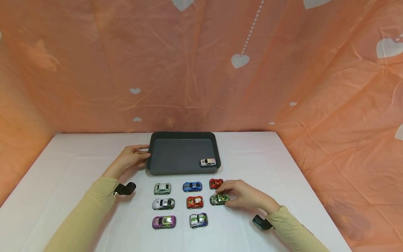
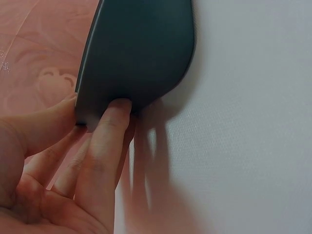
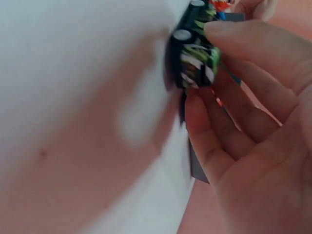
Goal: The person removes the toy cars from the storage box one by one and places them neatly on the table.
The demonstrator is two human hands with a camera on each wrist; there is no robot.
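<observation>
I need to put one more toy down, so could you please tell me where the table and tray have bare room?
Most of the tray floor is bare; only the white car sits in its near right corner. The table right of the tray is bare. The car grid in front, by the right hand, is crowded.

no legible text, toy cars' markings perhaps blurred

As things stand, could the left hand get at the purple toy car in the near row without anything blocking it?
Probably yes. The left hand rests on the dark tray's left rim, and the purple car sits at the near-left corner of the group, with only bare white table beside it. The hand would first have to let go of the tray.
</observation>
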